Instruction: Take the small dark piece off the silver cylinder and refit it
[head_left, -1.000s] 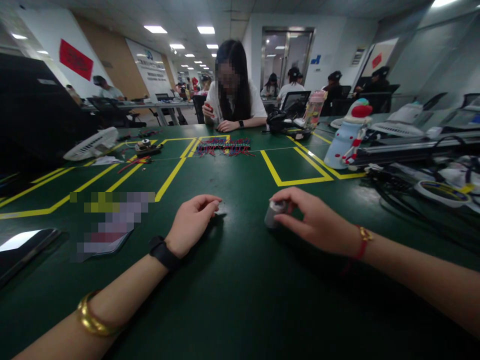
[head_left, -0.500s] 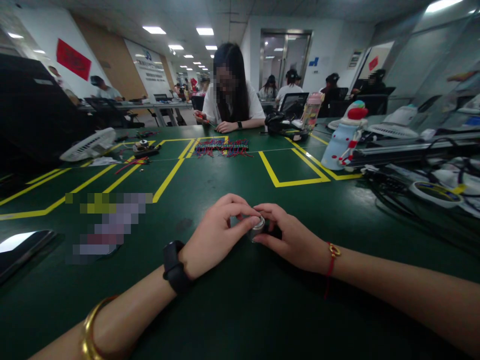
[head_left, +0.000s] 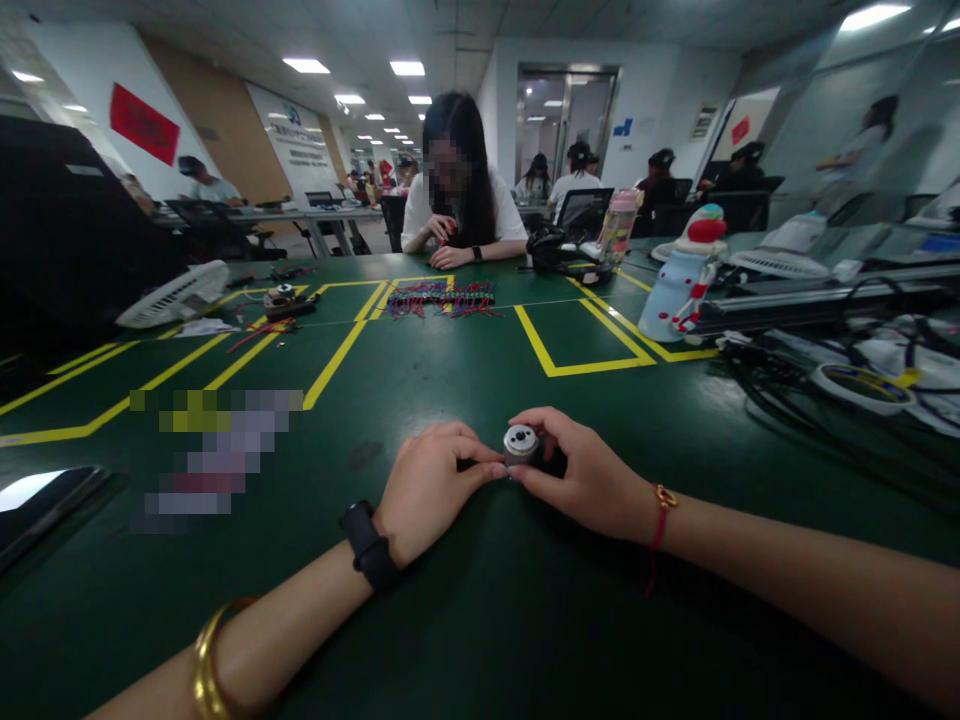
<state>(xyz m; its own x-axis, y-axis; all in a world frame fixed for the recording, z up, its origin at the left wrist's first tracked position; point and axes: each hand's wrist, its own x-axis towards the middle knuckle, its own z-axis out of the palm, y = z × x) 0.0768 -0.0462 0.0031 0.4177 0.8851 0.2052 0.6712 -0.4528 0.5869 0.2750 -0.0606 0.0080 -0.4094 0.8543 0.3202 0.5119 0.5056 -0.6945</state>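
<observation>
A small round metal motor (head_left: 520, 444) with a silver top face and several dark holes stands at the middle of the green table. The fingers and thumb of my right hand (head_left: 574, 462) are closed around its right side. My left hand (head_left: 433, 487) lies just left of it, thumb and forefinger pinched together at the motor's lower left edge. Whatever sits between those left fingertips, if anything, is too small to make out.
Across the table (head_left: 420, 390), a person (head_left: 457, 190) works behind a bundle of red and blue wires (head_left: 442, 298). A phone (head_left: 52, 505) lies at the left. To the right are a blue bottle (head_left: 667, 295) and black cables (head_left: 795, 400).
My left thumb and fingers have come off the motor's top and moved down to its left side, so the top face now shows. My right hand stays around the motor.
</observation>
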